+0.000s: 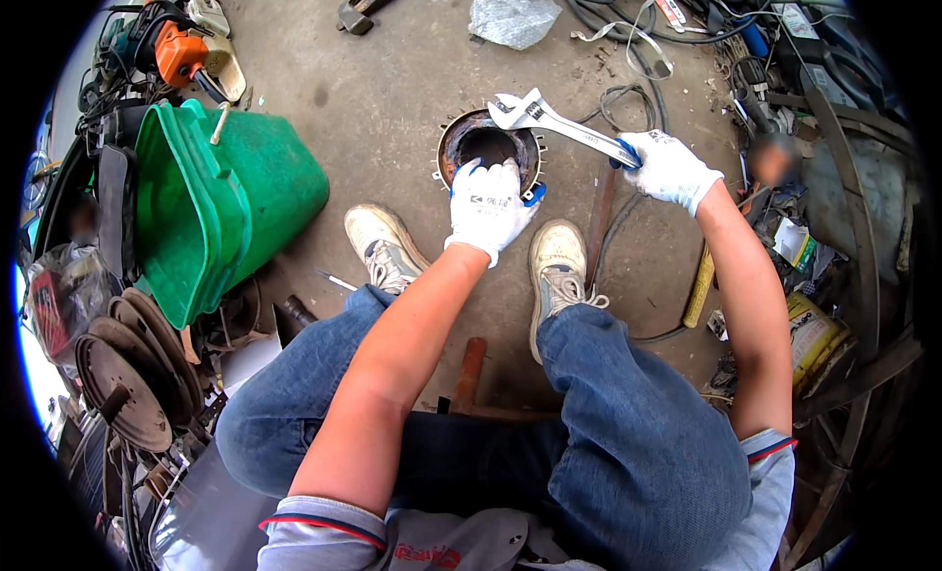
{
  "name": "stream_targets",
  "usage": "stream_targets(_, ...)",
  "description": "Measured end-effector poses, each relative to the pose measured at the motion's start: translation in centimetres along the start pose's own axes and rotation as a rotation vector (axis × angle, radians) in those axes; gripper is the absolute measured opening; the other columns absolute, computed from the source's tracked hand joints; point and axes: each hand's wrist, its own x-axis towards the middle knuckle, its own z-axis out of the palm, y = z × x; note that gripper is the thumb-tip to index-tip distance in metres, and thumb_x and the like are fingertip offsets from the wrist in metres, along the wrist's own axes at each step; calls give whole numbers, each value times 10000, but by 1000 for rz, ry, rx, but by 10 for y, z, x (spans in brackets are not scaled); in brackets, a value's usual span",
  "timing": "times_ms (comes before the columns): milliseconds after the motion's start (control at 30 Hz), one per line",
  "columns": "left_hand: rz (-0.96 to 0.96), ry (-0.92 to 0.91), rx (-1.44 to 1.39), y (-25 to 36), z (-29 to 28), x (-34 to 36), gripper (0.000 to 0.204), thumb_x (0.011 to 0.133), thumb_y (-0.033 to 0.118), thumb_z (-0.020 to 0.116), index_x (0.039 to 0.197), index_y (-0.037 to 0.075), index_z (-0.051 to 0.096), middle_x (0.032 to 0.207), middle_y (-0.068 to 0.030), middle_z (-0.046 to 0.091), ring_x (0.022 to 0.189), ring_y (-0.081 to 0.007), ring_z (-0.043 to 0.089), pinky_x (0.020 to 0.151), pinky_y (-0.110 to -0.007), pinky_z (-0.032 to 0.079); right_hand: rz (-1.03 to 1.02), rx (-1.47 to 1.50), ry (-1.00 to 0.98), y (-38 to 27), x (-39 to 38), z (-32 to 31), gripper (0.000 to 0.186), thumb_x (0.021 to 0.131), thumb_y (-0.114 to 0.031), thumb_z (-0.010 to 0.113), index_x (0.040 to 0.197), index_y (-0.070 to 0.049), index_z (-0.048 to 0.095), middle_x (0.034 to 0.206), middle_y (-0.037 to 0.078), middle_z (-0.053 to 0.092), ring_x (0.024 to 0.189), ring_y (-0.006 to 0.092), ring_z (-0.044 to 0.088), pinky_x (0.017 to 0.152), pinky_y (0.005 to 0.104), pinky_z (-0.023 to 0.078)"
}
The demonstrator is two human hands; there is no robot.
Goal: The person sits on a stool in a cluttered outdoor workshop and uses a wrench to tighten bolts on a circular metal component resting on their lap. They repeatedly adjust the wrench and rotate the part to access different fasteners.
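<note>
Between and just beyond my shoes lies a round, rusty metal ring-shaped part [457, 139] with small tabs around its rim and a dark hollow in the middle. My left hand [491, 206], in a white glove with blue patches, grips its near rim, the fingers reaching into the hollow. An adjustable wrench [574, 130] is held by the handle end in my right hand [669, 166], gloved the same way. The wrench slants up and left, its jaw over the part's far right rim; whether it touches cannot be told.
A green bucket [280, 179] lies tipped at left, above rusty discs [123, 385]. A hammer [355, 20] and crumpled clear plastic [512, 14] are on the far floor. Cables [659, 90] and clutter line the right. A yellow-handled tool [700, 288] lies beside my right shoe [557, 255].
</note>
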Motion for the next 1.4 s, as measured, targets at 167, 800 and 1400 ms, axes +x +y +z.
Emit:
stream_targets(167,6,21,31,-2,6,-1,538,835,515,659,1069,31,666,893,-143,664,900,-298,633,987,-419,420,22,135,46,-13,-13,11,174,836,-172,603,977,-70,612,881,203,660,878,403,640,779,455,492)
stream_targets(800,39,-76,54,-2,3,-1,405,808,368,655,1043,37,658,860,-118,643,813,-273,619,833,-411,424,358,733,202,-134,-46,89,207,876,-203,647,957,-26,573,805,209,633,754,382,633,707,445,505)
stream_targets(1400,29,-22,28,-3,-1,-1,540,810,537,666,1037,47,682,850,-135,657,821,-312,625,786,-423,459,-3,55,-29,0,-10,1,188,827,-147,592,999,-83,630,940,194,664,916,393,630,802,453,493)
